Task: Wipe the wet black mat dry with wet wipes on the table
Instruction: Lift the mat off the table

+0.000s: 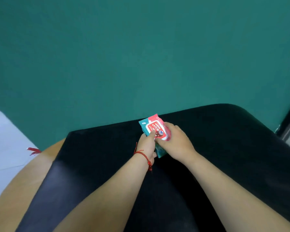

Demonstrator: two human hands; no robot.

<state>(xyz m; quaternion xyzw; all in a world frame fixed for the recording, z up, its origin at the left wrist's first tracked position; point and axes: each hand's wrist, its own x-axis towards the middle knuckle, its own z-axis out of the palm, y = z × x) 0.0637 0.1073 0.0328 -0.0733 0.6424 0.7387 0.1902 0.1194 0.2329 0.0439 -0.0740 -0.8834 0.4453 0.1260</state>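
I am holding a pack of wet wipes [153, 129] in both hands above the far middle of the black mat [224, 148]. My left hand [148, 145], a red string bracelet [145, 156] at its wrist, is closing its grip on the pack's near left edge, with the thumb lying across the red-and-white label on top. My right hand [174, 141] is clamping the pack's right side, its fingers curling over the label's edge, where I judge the resealable flap to be; whether that flap is lifted at all I cannot tell, since my fingers are covering it. No wipe is showing outside the pack. The pack is sitting just over the mat's far edge, whether touching it or held slightly above I cannot say. The mat is spreading across most of the wooden tabletop [23, 190], whose bare curved rim is showing to my left, and a green wall or panel [141, 47] is filling the view beyond. A dull sheen is lying on the mat's near left part, which may be the wetness. By my reckoning the job is only starting: a wipe is yet to be drawn out, and the whole mat is waiting to be wiped.
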